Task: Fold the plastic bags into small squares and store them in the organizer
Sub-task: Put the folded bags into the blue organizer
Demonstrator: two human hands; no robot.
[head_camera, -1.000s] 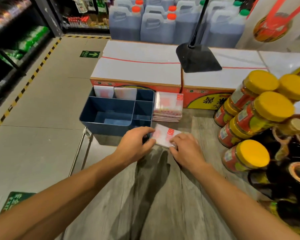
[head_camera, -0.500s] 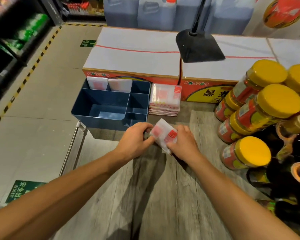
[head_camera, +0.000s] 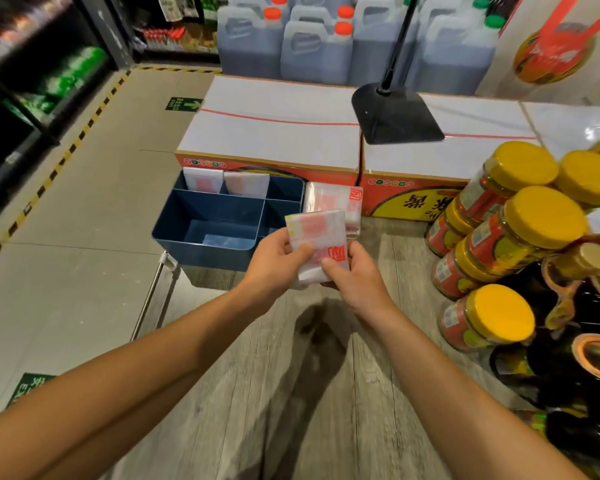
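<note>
We hold a folded bag (head_camera: 317,242) above the table (head_camera: 326,393), pinched by our left hand (head_camera: 274,263) and right hand (head_camera: 355,275). Just behind it sit the blue organizer (head_camera: 219,216), two folded bags in its back compartments, and a bag stack (head_camera: 336,202).

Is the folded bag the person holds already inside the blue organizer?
No, both the left hand and the right hand hold the folded bag in the air, just right of the blue organizer.
</note>
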